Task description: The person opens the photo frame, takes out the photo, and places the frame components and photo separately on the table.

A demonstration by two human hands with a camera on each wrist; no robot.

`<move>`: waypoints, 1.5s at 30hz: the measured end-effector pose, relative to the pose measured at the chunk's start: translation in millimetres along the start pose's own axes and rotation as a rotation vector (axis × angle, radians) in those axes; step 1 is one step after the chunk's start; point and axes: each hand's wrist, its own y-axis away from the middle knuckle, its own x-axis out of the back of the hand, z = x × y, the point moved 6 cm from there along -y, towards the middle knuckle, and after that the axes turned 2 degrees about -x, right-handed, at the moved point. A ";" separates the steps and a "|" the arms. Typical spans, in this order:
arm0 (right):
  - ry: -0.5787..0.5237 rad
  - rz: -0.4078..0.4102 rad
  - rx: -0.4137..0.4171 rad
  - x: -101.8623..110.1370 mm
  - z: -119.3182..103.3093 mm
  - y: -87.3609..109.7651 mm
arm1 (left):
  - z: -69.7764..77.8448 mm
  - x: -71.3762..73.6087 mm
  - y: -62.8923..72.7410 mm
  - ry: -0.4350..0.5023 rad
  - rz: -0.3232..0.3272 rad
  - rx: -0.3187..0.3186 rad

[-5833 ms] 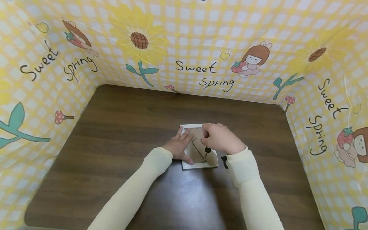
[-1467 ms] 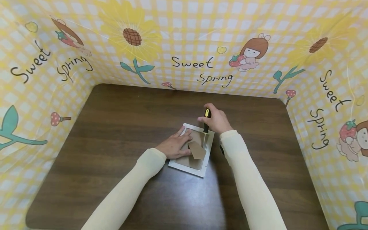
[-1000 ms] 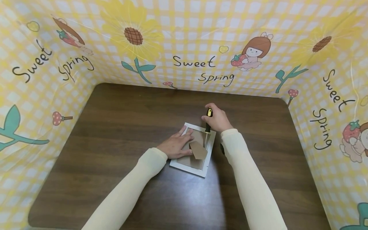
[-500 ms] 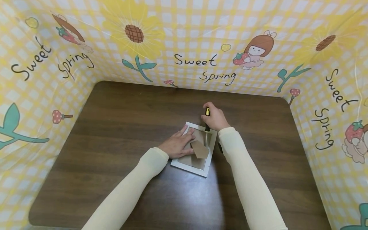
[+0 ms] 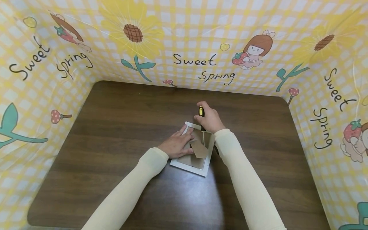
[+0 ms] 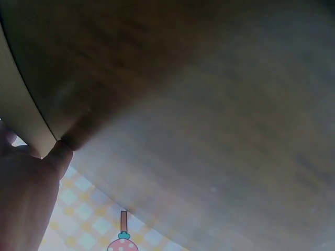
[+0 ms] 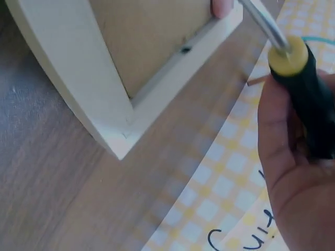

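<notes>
Midway along the bench (image 5: 129, 127), a white frame (image 5: 188, 168) lies askew, a brown flap (image 5: 199, 150) on its back. The left hand (image 5: 176, 144) rests on it, fingers spread; the right hand (image 5: 211, 118) grips a screwdriver (image 5: 201, 111) (black and yellow), shaft downward. Beyond the far edge hangs checked cloth (image 5: 192, 32).

A dark brown wood-grain table (image 5: 115, 134) with rounded far corners is bordered at the back and both sides by a yellow-and-white checked cloth (image 5: 187, 28). Printed on it are sunflowers (image 5: 133, 33), "Sweet Spring" lettering (image 5: 195, 59), cartoon figures (image 5: 257, 48) with strawberries (image 5: 239, 58) and dotted, mushroom-like motifs (image 5: 55, 116). The dim, greyish blur filling the left wrist view is probably the tabletop.
</notes>
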 end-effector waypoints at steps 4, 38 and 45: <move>-0.029 0.006 -0.016 -3.1 3.7 0.9 | 1.1 -1.1 -0.1 0.012 0.002 -0.004; -0.581 -0.129 0.011 -14.2 19.1 5.2 | -1.0 -8.0 -1.3 0.020 -0.050 0.019; -0.698 -0.137 -0.011 -12.8 21.9 9.0 | -0.6 -8.4 -2.7 0.019 -0.061 0.021</move>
